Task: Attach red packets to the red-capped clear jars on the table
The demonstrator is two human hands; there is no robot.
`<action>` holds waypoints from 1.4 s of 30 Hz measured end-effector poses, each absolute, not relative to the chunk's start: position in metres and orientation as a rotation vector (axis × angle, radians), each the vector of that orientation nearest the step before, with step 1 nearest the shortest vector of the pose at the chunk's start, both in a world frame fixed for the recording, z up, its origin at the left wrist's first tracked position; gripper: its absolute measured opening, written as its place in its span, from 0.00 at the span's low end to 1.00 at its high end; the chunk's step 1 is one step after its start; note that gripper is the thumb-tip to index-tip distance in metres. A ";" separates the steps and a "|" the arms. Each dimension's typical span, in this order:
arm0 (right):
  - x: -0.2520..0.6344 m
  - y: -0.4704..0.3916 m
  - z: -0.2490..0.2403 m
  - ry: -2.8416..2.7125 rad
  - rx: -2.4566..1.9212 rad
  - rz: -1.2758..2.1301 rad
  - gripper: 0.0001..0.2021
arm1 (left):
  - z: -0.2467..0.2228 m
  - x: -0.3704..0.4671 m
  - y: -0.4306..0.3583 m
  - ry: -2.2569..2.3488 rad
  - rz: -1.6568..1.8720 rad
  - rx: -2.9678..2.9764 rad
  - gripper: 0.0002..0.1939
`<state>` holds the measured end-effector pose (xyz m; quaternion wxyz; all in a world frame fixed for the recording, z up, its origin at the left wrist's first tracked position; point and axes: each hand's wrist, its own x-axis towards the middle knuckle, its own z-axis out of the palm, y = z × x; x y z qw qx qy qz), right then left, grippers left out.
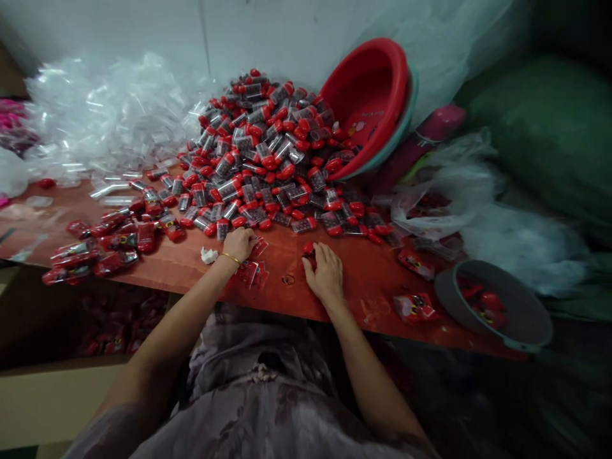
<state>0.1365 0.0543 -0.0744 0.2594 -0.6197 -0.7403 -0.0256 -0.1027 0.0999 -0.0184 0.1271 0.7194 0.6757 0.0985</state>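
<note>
My left hand (240, 245), with a gold bangle at the wrist, has its fingers pinched at the edge of a small red printed card (259, 246). More red cards (247, 274) lie loose on the table just below that hand. My right hand (326, 273) curls round a small red-capped item (308, 249), mostly hidden by the fingers. Beyond both hands rises a large pile of clear tubes with red caps and dark contents (258, 153). Between the hands a small dark ring-shaped thing (287, 280) rests on the table.
Wrapped red packs (119, 242) lie on the red table (176, 268) at left, before a heap of clear plastic (115, 115). A red basin (396, 83) leans behind the pile. A grey basin (449, 287) and another pack (414, 308) are at right. An open box (71, 395) stands below left.
</note>
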 end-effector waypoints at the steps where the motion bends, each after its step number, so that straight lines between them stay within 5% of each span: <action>1: 0.137 0.054 -0.074 -2.000 -1.677 -0.080 0.23 | -0.019 -0.104 0.101 1.964 0.301 2.092 0.08; 8: 0.128 0.041 -0.052 -1.860 -1.485 -0.067 0.18 | 0.000 -0.101 0.083 1.840 0.602 2.046 0.09; 16: 0.073 0.033 -0.012 -1.381 -1.128 1.036 0.14 | 0.023 -0.076 0.040 1.531 1.132 1.973 0.07; 24: 0.070 0.008 -0.015 -1.214 -1.135 0.966 0.10 | 0.012 -0.059 0.008 1.305 1.069 1.035 0.23; 32: 0.065 -0.001 -0.025 -1.144 -1.118 1.126 0.11 | 0.002 -0.046 0.002 1.252 1.327 0.982 0.16; 42: 0.067 0.000 -0.022 -1.414 -1.272 0.839 0.17 | -0.004 -0.038 -0.002 1.378 1.333 1.068 0.14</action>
